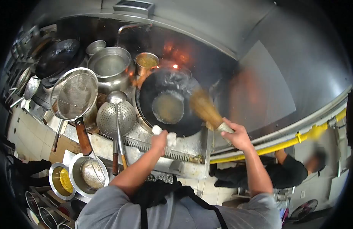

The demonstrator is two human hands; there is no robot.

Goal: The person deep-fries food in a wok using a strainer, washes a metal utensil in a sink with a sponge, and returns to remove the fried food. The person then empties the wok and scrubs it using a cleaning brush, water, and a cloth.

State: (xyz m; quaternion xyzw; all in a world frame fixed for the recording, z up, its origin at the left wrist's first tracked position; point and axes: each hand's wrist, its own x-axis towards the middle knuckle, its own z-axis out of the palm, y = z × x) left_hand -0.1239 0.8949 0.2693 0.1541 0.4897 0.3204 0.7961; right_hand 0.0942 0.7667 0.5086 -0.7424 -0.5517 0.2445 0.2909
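A black wok [191,125] sits on the burner in front of me, with a pool of cloudy liquid [168,107] at its bottom. My left hand [159,142] is closed on a white cloth [172,139] at the wok's near rim; whether it also grips the wok's edge is hidden. In my right hand [238,136] is a bamboo wok brush [205,108], held by its pale wrapped end. Its bristles, smeared by motion, point at the wok's right side.
Orange flame [139,79] shows at the wok's far left edge. Left of it stand a large water pot [125,76], a perforated skimmer [107,119], a ladle [117,97] and a mesh strainer [73,91]. A yellow pipe [260,151] runs along the right; beyond it is another person [275,173].
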